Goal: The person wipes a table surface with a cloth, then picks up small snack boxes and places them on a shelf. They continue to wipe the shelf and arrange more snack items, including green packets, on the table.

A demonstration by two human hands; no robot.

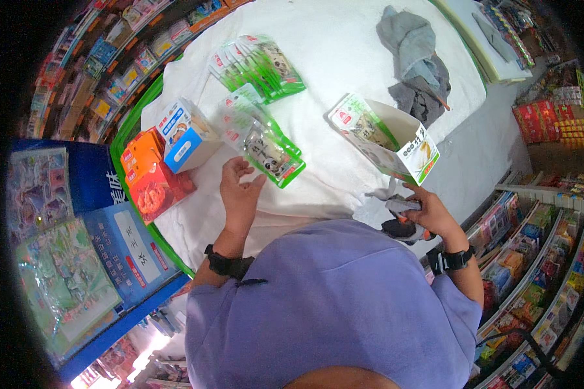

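My left hand is over the white cloth, fingers apart and curled, just beside a loose stack of green-and-white snack packets with a panda print. My right hand has a grey cloth at its fingers, below the near corner of an open white cardboard display box. One similar packet leans inside that box. Farther off lies a fanned row of the same packets. A blue-and-white box stands left of the stack, beside orange-red packets.
Crumpled grey cloths lie at the back right of the white-covered surface, which has a green rim. Stocked shelves curve round on the right, with more shelves at the upper left. A blue printed panel stands at the left.
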